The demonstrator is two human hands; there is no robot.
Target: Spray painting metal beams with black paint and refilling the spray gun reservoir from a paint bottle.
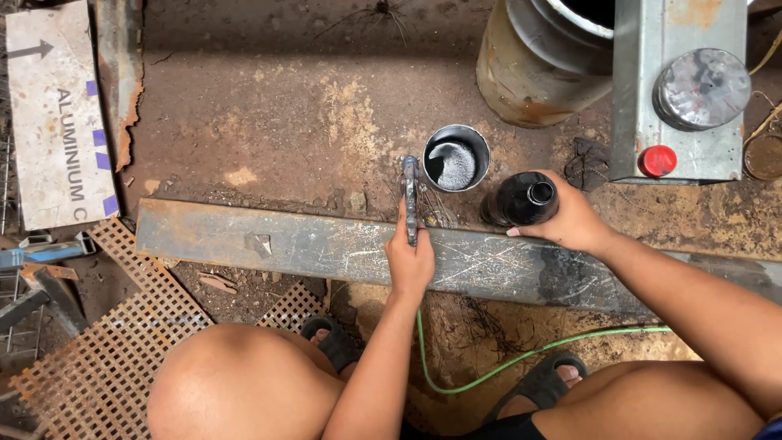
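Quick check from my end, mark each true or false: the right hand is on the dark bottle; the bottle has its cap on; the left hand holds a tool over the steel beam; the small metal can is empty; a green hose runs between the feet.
1. The right hand is on the dark bottle. True.
2. The bottle has its cap on. False: its mouth is open.
3. The left hand holds a tool over the steel beam. True: a slim metal tool, pointing away from the person.
4. The small metal can is empty. False: it holds a dark, shiny liquid.
5. A green hose runs between the feet. True.
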